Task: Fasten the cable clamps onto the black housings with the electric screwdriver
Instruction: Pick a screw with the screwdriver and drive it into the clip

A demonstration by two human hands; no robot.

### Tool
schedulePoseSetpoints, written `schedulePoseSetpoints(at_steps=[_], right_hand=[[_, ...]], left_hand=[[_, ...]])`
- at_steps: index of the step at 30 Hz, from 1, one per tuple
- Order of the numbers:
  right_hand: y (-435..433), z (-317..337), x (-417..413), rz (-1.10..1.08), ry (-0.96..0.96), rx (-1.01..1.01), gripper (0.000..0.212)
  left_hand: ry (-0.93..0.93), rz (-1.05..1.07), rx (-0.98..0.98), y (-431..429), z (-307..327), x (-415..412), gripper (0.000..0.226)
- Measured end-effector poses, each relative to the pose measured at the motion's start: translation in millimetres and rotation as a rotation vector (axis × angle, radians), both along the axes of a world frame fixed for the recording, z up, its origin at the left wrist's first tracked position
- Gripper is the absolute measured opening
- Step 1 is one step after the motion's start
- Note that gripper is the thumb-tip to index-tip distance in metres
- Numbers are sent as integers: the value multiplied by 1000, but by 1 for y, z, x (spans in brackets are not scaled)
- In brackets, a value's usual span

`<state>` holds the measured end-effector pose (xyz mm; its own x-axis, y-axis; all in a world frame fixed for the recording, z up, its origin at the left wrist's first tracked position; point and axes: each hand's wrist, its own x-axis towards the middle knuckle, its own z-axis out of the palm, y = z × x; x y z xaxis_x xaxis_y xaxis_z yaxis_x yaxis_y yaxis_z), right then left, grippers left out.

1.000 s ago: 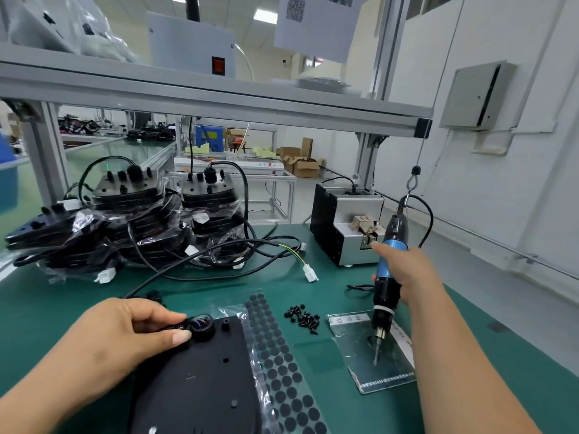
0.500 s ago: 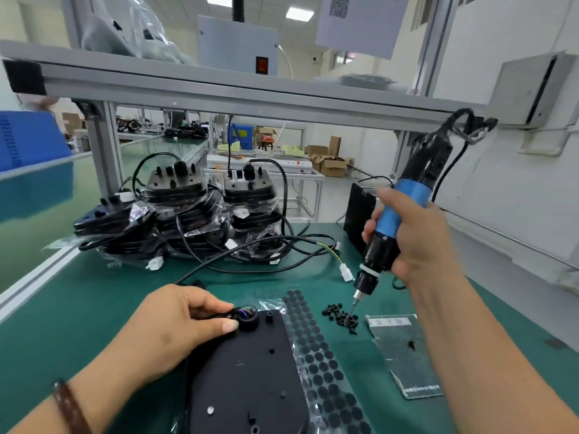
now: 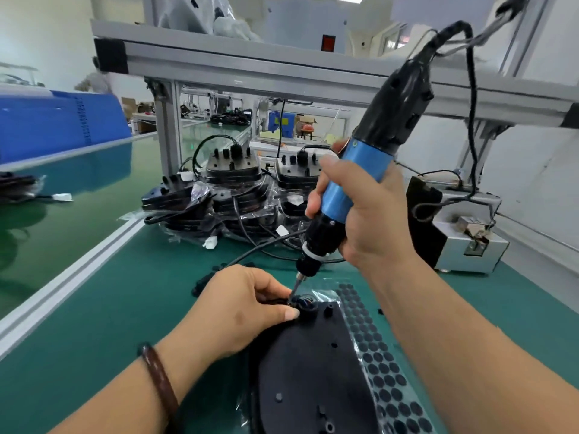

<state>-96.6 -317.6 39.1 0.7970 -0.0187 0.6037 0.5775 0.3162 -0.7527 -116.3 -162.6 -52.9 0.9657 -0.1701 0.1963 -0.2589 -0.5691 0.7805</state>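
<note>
Here the black housing (image 3: 313, 371) lies flat near the front edge of the green worktop (image 3: 109, 324), its narrow end pointing away from the person. The left hand (image 3: 244, 311), with a brown bracelet (image 3: 159, 380) on its wrist, pinches the cable clamp (image 3: 308, 308) at that far end between thumb and curled fingers. The right hand (image 3: 369, 220) is wrapped tight round the blue grip of the electric screwdriver (image 3: 360, 183), which tilts so that its bit comes down onto the clamp just beside the left thumb. A sheet of round black pads (image 3: 376, 355) lies partly under the housing's right side. Stacked housings (image 3: 238, 195) with cables stand toward the far edge, and a grey box (image 3: 463, 245) stands at the far right.
</note>
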Motion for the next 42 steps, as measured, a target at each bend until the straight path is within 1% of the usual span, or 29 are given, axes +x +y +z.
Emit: schedulePoseSetpoints(at_steps=[6,14,20,25,27,30,33,36,39,42], right_hand=[[3,-3,2,0,0,-35,21],[3,-2,0,10,1,-40,23],[4,-1,1,29,11,-47,19],[10,2,4,50,-5,-134,21],[15,6,6,87,-19,-198,22],[24,11,7,162,-19,-261,29],[29,11,7,203,-12,-283,39],[28,10,7,212,-11,-280,44],[28,10,7,216,-14,-279,45],[29,10,7,221,-21,-285,40]], left_hand=[[-5,0,-15,-1,0,0,18],[-4,-16,-33,-1,1,-2,21],[2,-17,-44,-2,1,-2,21],[-9,-17,-31,-1,0,0,22],[-10,-12,-19,-1,-1,0,19],[-10,-8,3,0,-2,0,16],[-4,-4,9,0,-1,0,16],[-2,2,14,-1,0,0,16],[-3,4,18,-1,0,-1,16],[2,9,23,-2,0,-1,16]])
